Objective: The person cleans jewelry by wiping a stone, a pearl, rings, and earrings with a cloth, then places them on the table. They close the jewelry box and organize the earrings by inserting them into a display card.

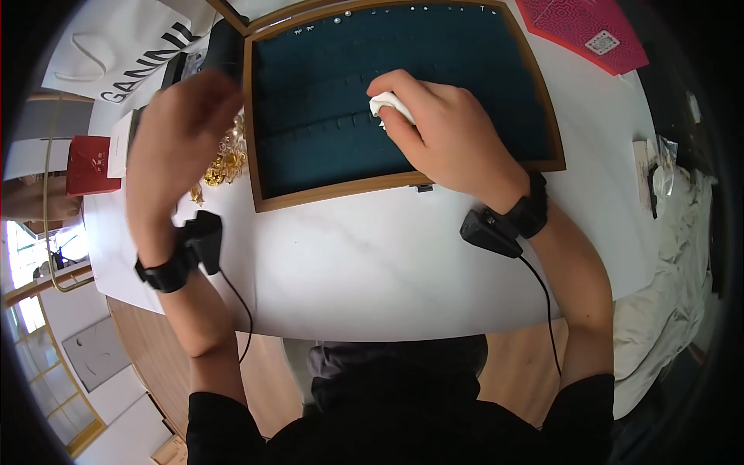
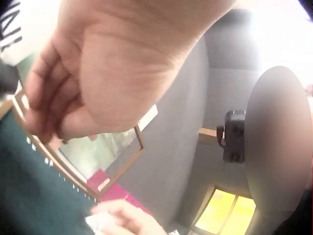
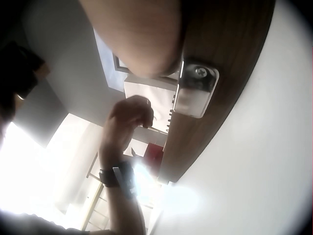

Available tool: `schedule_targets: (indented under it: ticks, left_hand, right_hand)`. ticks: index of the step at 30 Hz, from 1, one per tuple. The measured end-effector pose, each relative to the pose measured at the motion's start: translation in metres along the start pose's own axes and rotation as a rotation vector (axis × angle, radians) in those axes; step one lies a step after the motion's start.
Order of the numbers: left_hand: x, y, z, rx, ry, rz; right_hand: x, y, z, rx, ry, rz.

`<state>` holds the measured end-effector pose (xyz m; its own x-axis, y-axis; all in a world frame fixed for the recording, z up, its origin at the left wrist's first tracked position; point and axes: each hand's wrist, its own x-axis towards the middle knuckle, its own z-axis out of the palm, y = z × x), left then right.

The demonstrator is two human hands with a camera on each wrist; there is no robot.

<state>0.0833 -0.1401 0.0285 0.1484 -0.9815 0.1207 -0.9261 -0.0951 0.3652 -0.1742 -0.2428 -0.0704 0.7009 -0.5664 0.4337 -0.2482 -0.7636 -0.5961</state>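
Note:
My right hand reaches over a shallow wooden case lined with dark teal fabric. It grips a crumpled white cloth between thumb and fingers, low over the lining. Blurred in the head view, my left hand hovers left of the case, near a pile of gold jewelry. Its fingers bend loosely in the left wrist view, with nothing visible in them. Small earrings line the far edge of the lining. The case's metal clasp shows large in the right wrist view.
A white paper bag with black lettering stands at the back left, and a red box sits at the left edge. A pink patterned bag lies at the back right. Cables hang from both wrist cameras.

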Motion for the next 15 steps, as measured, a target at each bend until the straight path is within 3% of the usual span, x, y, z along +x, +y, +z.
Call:
schedule_targets:
  ticks: [4, 8, 10, 13, 15]
  left_hand:
    - [-0.006, -0.033, -0.022, 0.177, -0.138, -0.228]
    - [-0.005, -0.044, -0.011, 0.353, -0.198, -0.310]
    - [-0.005, -0.047, -0.005, 0.507, 0.014, -0.168]
    - [-0.002, -0.040, -0.007, 0.491, 0.051, -0.254]
    - [-0.002, -0.038, -0.003, 0.463, 0.062, -0.219]
  right_hand:
    - [0.000, 0.001, -0.001, 0.000, -0.056, -0.001]
    - [0.000, 0.000, -0.001, 0.001, -0.053, -0.013]
    - [0.001, -0.001, -0.002, 0.005, -0.063, 0.003]
    - [0.000, 0.001, 0.003, 0.017, 0.041, -0.041]
    - [0.001, 0.001, 0.003, 0.016, 0.034, -0.032]
